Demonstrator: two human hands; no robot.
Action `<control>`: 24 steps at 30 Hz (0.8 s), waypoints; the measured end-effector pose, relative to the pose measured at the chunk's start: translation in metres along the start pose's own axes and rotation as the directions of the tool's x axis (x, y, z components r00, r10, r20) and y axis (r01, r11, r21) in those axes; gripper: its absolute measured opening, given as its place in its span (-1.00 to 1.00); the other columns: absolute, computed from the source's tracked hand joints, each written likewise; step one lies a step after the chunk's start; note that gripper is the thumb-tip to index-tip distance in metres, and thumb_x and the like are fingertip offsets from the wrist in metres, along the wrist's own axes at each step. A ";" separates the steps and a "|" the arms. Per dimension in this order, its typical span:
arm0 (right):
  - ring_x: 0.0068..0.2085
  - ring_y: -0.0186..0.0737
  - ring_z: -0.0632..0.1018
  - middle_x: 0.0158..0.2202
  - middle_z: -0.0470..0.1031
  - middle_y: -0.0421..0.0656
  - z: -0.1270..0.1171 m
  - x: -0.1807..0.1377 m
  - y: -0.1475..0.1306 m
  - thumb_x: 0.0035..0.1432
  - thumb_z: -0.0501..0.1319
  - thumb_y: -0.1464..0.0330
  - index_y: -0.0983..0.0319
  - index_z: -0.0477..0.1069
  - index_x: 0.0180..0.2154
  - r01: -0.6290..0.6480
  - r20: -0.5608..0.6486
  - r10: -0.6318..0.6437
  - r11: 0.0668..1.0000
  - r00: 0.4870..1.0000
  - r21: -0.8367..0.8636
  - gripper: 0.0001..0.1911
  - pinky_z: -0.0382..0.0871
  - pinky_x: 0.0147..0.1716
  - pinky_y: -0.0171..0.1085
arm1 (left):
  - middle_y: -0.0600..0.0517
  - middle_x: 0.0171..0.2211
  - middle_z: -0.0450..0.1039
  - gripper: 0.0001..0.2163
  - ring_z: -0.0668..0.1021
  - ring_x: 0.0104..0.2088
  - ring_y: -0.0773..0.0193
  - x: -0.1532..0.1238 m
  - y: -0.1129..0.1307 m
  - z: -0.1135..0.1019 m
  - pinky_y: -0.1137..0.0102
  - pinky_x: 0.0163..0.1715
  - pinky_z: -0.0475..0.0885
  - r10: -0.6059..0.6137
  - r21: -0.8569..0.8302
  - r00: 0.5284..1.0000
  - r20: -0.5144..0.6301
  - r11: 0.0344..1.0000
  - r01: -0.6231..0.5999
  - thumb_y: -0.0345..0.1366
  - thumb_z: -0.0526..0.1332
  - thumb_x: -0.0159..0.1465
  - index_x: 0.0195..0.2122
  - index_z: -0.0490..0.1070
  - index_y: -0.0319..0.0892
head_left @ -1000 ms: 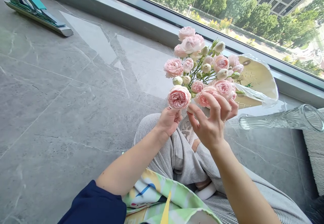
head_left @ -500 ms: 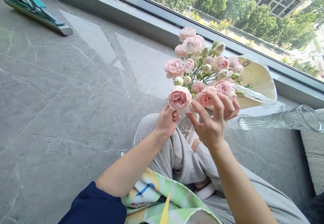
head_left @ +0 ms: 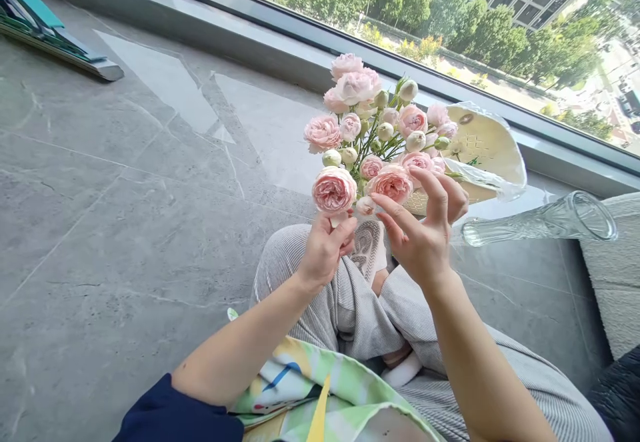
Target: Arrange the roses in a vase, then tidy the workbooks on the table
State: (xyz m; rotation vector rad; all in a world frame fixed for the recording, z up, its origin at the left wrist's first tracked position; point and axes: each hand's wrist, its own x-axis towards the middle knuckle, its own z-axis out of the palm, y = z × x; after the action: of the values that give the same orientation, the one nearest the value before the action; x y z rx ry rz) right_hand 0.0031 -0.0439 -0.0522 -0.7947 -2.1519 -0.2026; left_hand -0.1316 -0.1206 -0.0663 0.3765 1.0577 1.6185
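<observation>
A bunch of pink roses (head_left: pixel 392 184) with pale round buds and thin green stems fills the middle of the view. My left hand (head_left: pixel 326 249) is closed just under a large open rose (head_left: pixel 334 189) at the bunch's near left side. A pale petal or sepal shows by its fingertips, and the stem in its grip is hidden. Beside that rose hangs a whitish-pink bud (head_left: pixel 367 206). My right hand (head_left: pixel 425 229) is at the bud's right, thumb and index finger apart, the index tip close to the bud or touching it. Its other fingers curl before the roses.
A clear glass vase (head_left: pixel 537 221) lies tilted to the right. Behind the flowers is a cream wrapper (head_left: pixel 493 155) with clear plastic. A teal folding object (head_left: pixel 35 9) lies far left on the grey tiled floor (head_left: pixel 125 229), and a window frame (head_left: pixel 280 49) runs along the back.
The view has shifted a little, so everything sits further left. My right thumb and index finger have parted and drawn back from the bud, which shows more fully. My left hand keeps its grip.
</observation>
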 end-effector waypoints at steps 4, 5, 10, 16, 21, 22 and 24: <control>0.16 -0.02 0.24 0.16 0.29 -0.21 0.002 0.002 0.000 0.15 0.30 0.28 -0.05 0.51 -0.21 -0.009 0.002 0.009 1.000 1.000 -0.001 -0.86 0.01 0.15 0.07 | 0.23 -0.57 0.16 -0.70 0.15 -0.65 0.54 0.001 -0.005 0.004 0.59 -0.71 0.06 0.049 0.026 0.999 -0.007 0.998 -0.049 -0.24 0.40 0.02 -0.33 0.30 -0.15; 0.16 -0.02 0.24 0.15 0.30 -0.21 0.002 0.002 0.000 0.16 0.29 0.27 -0.03 0.52 -0.23 -0.013 0.004 0.013 1.000 1.000 0.008 -0.89 0.00 0.15 0.07 | 0.23 -0.58 0.15 -0.71 0.14 -0.66 0.54 0.003 -0.006 0.004 0.59 -0.72 0.05 0.067 0.037 0.998 0.006 0.997 -0.067 -0.23 0.41 0.03 -0.35 0.30 -0.15; 0.15 -0.03 0.24 0.09 0.35 -0.21 0.005 0.001 0.002 0.17 0.27 0.26 -0.02 0.52 -0.25 -0.034 0.009 0.034 0.998 0.999 0.050 -0.92 -0.03 0.17 0.08 | 0.21 -0.61 0.13 -0.68 0.11 -0.66 0.56 0.012 -0.014 0.001 0.57 -0.71 0.02 0.124 0.134 0.991 0.053 0.982 -0.130 -0.13 0.42 0.05 -0.42 0.31 -0.18; 0.12 -0.02 0.28 0.06 0.38 -0.20 0.007 0.000 0.007 0.17 0.27 0.27 -0.02 0.51 -0.24 -0.046 -0.008 0.047 0.997 0.999 0.067 -0.91 0.00 0.16 0.07 | 0.20 -0.63 0.14 -0.64 0.13 -0.65 0.52 0.018 -0.016 -0.002 0.54 -0.68 0.02 0.142 0.218 0.990 0.013 0.966 -0.142 -0.06 0.41 0.05 -0.45 0.30 -0.18; 0.11 0.00 0.29 0.06 0.37 -0.21 0.010 -0.002 0.009 0.17 0.27 0.28 -0.02 0.51 -0.29 -0.027 -0.060 0.033 0.995 0.998 0.092 -0.95 0.03 0.13 0.10 | 0.21 -0.66 0.16 -0.66 0.16 -0.66 0.51 0.017 -0.015 -0.002 0.53 -0.67 0.07 0.195 0.296 0.981 -0.004 0.937 -0.185 -0.06 0.39 0.08 -0.46 0.33 -0.18; 0.11 0.01 0.29 0.05 0.38 -0.20 0.011 -0.003 0.010 0.16 0.28 0.27 -0.01 0.51 -0.29 -0.036 -0.057 0.041 0.996 0.998 0.084 -0.95 0.04 0.13 0.10 | 0.20 -0.66 0.19 -0.67 0.20 -0.65 0.50 0.016 -0.014 -0.001 0.53 -0.66 0.10 0.208 0.309 0.978 -0.011 0.931 -0.195 -0.06 0.39 0.07 -0.45 0.34 -0.18; 0.10 0.02 0.30 0.02 0.39 -0.18 0.012 -0.006 0.010 0.13 0.30 0.24 -0.01 0.51 -0.28 -0.045 -0.060 0.048 0.998 0.997 0.054 -0.93 0.06 0.11 0.09 | 0.17 -0.63 0.26 -0.68 0.30 -0.61 0.47 0.016 -0.013 0.001 0.53 -0.61 0.19 0.240 0.332 0.971 -0.021 0.917 -0.219 -0.06 0.40 0.07 -0.43 0.37 -0.18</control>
State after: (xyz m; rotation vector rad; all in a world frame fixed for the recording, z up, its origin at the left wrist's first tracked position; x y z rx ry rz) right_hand 0.0039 -0.0335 -0.0658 -0.7972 -2.0708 -0.1439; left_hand -0.1283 -0.1063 -0.0806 0.7001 1.3776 1.6671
